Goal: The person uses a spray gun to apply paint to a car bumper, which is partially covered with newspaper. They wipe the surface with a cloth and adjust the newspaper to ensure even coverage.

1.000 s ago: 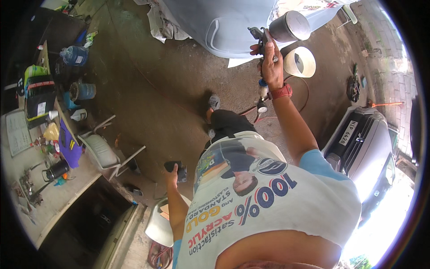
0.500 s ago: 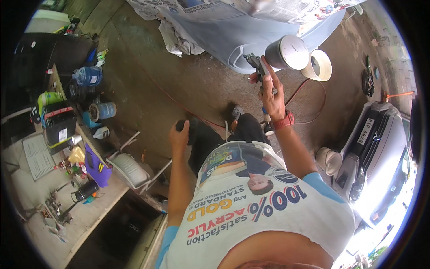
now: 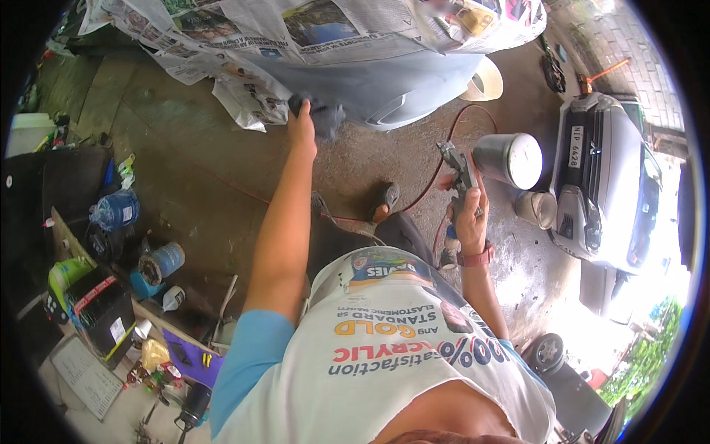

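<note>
My left hand [image 3: 302, 135] is closed on a dark cloth [image 3: 327, 120], at the left part of a grey car bumper [image 3: 421, 85]. Whether the cloth touches the bumper I cannot tell. Newspaper sheets [image 3: 325, 26] cover the area above the bumper, and one crumpled sheet hangs beside the cloth. In my right hand [image 3: 471, 216], wrapped round its grip, is a spray gun [image 3: 462, 172] with a silver paint cup [image 3: 509, 159]. The gun is held out over the floor, apart from the bumper.
A red hose [image 3: 421, 194] curves across the floor near my feet. Pale buckets stand beyond the gun [image 3: 487, 80] and by a silver car [image 3: 614, 177] at right. To the left, a cluttered table [image 3: 66, 377] carries tools, and a blue water jug [image 3: 115, 210] lies nearby.
My left hand has swung forward from beside my leg to the bumper, carrying the cloth. The spray gun has come lower and nearer to me. The view has shifted.
</note>
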Motion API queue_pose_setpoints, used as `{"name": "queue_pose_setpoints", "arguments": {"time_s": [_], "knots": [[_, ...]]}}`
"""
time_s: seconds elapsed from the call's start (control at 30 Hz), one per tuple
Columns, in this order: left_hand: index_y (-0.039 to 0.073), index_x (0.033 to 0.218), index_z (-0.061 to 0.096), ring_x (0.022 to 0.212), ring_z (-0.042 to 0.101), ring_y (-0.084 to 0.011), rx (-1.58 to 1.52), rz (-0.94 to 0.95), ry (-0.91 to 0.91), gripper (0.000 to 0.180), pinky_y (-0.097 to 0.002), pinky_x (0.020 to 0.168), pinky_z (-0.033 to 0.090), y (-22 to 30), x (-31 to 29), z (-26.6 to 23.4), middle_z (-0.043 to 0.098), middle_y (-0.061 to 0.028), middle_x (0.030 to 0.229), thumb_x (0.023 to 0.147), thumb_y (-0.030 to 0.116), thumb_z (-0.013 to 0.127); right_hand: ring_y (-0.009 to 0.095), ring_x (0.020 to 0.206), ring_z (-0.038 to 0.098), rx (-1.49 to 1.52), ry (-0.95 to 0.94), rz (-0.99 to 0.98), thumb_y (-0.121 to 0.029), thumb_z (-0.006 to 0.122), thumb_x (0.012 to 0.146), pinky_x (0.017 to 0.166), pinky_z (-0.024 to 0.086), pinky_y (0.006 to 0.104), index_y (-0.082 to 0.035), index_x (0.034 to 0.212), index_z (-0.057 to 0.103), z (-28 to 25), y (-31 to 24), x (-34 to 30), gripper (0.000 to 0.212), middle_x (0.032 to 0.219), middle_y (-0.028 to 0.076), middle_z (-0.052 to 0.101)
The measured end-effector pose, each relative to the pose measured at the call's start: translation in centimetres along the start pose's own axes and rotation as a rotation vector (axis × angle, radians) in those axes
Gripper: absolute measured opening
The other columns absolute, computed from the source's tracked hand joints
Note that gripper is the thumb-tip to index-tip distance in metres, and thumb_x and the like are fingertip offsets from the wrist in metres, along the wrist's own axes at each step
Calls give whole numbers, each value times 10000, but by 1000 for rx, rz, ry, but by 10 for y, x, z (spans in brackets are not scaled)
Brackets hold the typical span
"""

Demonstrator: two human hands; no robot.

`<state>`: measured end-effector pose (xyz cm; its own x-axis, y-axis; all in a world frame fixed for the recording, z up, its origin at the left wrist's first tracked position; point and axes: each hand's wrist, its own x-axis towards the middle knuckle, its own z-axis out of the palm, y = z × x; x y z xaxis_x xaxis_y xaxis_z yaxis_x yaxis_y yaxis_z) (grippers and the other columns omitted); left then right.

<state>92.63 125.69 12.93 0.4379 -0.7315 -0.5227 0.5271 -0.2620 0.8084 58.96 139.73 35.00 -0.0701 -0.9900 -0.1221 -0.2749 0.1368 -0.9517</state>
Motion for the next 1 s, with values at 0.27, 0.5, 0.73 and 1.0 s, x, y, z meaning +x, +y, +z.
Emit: {"name": "queue_pose_setpoints", "arguments": {"time_s": [0.27,0.5,0.73,1.0], "knots": [[-5,1684,309,1529,428,-339,-110,126,-56,774,-394,1288,285,-2,69,83,401,-188,1712,990,148,613,83,828,663,5,135,-23,-693,382,1104,556,473,227,-67,1676,432,-7,-10,-41,849,1092,83,756],[-49,1689,-164,1663,79,-462,289,315,-90,964,-446,1370,70,28,-110,204,-34,-388,1762,1076,113,562,109,877,713,-18,174,3,-756,371,1087,504,466,203,-48,1682,394,-60,20,-45,926,1092,86,745],[-134,1637,-201,1633,-23,-565,426,531,88,979,-513,1359,102,22,-147,283,-168,-479,1688,1048,123,538,111,884,714,2,107,-29,-734,353,1102,507,462,209,-48,1686,385,-100,29,-14,901,1083,86,744],[-147,1656,-72,1596,97,-626,519,644,170,938,-588,1336,195,-4,-187,380,-99,-487,1682,1019,93,574,106,882,691,46,57,-66,-753,372,1089,528,467,221,-66,1685,404,-137,27,9,911,1073,87,743]]}}
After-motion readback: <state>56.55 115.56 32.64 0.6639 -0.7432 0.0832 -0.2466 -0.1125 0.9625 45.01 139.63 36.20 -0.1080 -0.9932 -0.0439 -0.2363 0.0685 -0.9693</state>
